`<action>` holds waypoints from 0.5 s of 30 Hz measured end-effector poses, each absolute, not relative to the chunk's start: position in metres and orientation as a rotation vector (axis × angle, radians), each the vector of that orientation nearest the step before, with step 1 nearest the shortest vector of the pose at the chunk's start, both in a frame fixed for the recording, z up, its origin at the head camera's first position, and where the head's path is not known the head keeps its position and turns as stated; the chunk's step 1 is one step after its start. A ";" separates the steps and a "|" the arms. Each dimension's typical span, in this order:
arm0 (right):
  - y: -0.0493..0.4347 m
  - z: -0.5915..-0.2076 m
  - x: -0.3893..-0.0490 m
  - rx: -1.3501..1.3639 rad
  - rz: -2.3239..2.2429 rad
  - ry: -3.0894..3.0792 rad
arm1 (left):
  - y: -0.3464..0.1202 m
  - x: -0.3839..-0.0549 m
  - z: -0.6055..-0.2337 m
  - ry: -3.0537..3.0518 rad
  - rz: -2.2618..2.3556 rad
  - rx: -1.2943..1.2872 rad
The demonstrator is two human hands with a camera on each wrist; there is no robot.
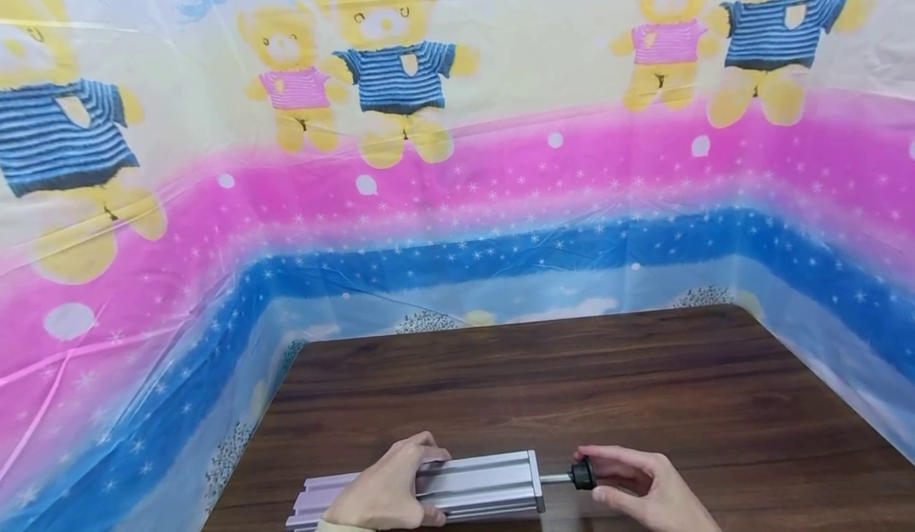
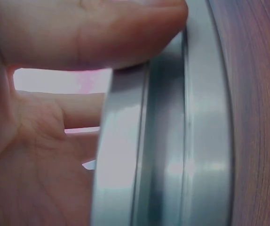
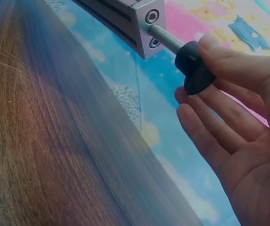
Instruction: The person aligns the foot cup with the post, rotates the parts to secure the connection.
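A slotted silver aluminium profile (image 1: 486,480) lies lengthwise near the front of the table. My left hand (image 1: 389,484) grips it around the middle, with the thumb pressed along a slotted side of the profile (image 2: 165,141) in the left wrist view. From its right end plate (image 3: 149,28), which bears two socket-head screws, a threaded rod (image 3: 167,39) sticks out. The rod ends in a black levelling foot (image 3: 194,66). My right hand (image 1: 646,480) pinches this foot between thumb and fingers. How far the rod reaches inside the profile is hidden.
The dark wood-grain table (image 1: 529,381) extends behind and to both sides of the profile. A printed curtain (image 1: 500,190) with teddy bears and pink and blue bands surrounds the table's back and sides.
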State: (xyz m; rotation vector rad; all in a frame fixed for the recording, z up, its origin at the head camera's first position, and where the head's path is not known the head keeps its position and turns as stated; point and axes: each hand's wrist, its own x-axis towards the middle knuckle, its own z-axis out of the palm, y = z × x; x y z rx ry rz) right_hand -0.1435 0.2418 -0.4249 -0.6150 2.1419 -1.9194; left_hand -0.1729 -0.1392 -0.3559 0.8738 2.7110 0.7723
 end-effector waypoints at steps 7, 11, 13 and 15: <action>0.248 -0.427 -0.145 -0.562 -1.848 2.224 | -0.135 -0.177 -0.354 2.699 0.777 0.948; 0.250 -0.429 -0.147 -0.566 -1.864 2.182 | -0.134 -0.177 -0.353 2.699 0.780 0.953; 0.249 -0.429 -0.148 -0.565 -1.867 2.182 | -0.134 -0.176 -0.353 2.696 0.778 0.947; 0.248 -0.429 -0.148 -0.557 -1.862 2.196 | -0.134 -0.175 -0.354 2.693 0.775 0.939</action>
